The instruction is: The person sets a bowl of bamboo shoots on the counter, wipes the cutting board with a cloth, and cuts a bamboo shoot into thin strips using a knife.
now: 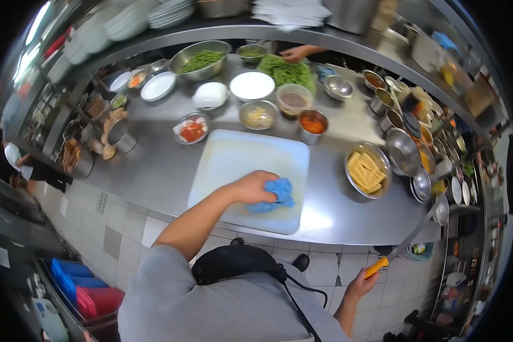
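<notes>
Left hand (253, 187) is closed on a blue cloth (282, 188) on the white board (245, 155). Right hand (359, 284) is well apart, right of the board, wrapped around a knife (401, 246); its tip looks blurry, so I can't be sure where it ends. Right of the board, a bowl (386, 171) of yellow slices (366, 172) sits on the surface (333, 219).

A grey, short-sleeved shirt (222, 310) is worn, with the left sleeve (156, 276) ended on the upper arm, so that the forearms (196, 219) and hands (250, 188) are left bare. The front is partly covered by rounded black fabric (228, 265), beside which a thin black cord (326, 297) is looped. Black shoes (301, 263) are worn below.
</notes>
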A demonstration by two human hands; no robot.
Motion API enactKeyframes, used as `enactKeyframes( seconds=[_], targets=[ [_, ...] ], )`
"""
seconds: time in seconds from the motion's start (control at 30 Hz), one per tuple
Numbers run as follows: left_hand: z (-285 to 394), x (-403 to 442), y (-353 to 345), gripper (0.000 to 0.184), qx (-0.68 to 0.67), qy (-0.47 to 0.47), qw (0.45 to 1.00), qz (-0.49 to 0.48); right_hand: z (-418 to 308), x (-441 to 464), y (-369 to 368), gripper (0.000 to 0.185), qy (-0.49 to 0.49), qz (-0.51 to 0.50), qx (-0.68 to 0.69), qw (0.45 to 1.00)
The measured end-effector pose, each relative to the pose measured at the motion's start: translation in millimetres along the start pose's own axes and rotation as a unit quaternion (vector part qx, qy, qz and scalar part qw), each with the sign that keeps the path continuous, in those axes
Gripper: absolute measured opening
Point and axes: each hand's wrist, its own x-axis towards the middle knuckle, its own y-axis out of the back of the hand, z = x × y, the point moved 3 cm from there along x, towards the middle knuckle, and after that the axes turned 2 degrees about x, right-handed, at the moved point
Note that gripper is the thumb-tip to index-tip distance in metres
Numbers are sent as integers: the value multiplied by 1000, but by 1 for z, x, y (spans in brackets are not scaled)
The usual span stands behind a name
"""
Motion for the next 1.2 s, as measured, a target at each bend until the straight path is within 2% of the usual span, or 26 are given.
enactKeyframes(
  seconds=[0.03, 0.1, 0.17, 0.2, 0.23, 0.27, 0.37, 0.6, 0.67, 0.77, 0.83, 0.9, 0.97, 1.0, 1.13, 1.2],
  targets=[
    [-19, -37, 32, 48, -26, 1, 999, 33, 7, -23, -17, 23, -21, -16, 19, 999],
    [-65, -107, 77, 46, -113, 47, 980, 157, 5, -61, -46, 22, -42, -28, 31, 998],
    [-122, -155, 101, 49, -91, 87, 959, 254, -15, -92, -75, 22, -27, -29, 10, 999],
    [-162, -171, 100, 49, -91, 85, 960, 251, -23, -108, -85, 22, -27, -25, 9, 999],
    [-207, -185, 97, 49, 124, 145, 939, 287, -27, -124, -94, 28, -48, -38, 12, 998],
    [-236, -193, 100, 49, 332, 198, 869, 309, -32, -138, -102, 34, -69, -51, 15, 996],
    [-258, -170, 106, 47, 349, 149, 864, 330, -50, -168, -124, 34, -61, -61, 11, 996],
    [-273, -85, 166, 45, 315, 147, 861, 371, -104, -174, -167, 28, -47, -132, -39, 989],
    [-280, -90, 175, 44, 309, 155, 861, 373, -103, -177, -174, 25, -8, -106, -27, 994],
    [-297, -102, 186, 46, 319, 130, 867, 360, -110, -181, -176, 26, -19, -127, -29, 991],
    [-327, -136, 214, 50, 348, 211, 826, 390, -111, -183, -171, 28, -10, -134, -63, 989],
    [-369, -186, 257, 52, 381, 336, 748, 427, -107, -182, -163, 29, -4, -135, -91, 987],
    [-425, -266, 296, 54, 380, 356, 681, 515, -102, -177, -154, 28, 5, -163, -132, 978],
    [-427, -308, 307, 54, 333, 437, 663, 509, -105, -176, -152, 28, 3, -165, -130, 978],
    [-414, -434, 274, 50, 341, 585, 520, 521, -104, -165, -150, 26, 10, -204, -156, 966],
    [-359, -451, 245, 46, 281, 616, 503, 537, -98, -154, -158, 26, 18, -222, -143, 964]
  ],
)
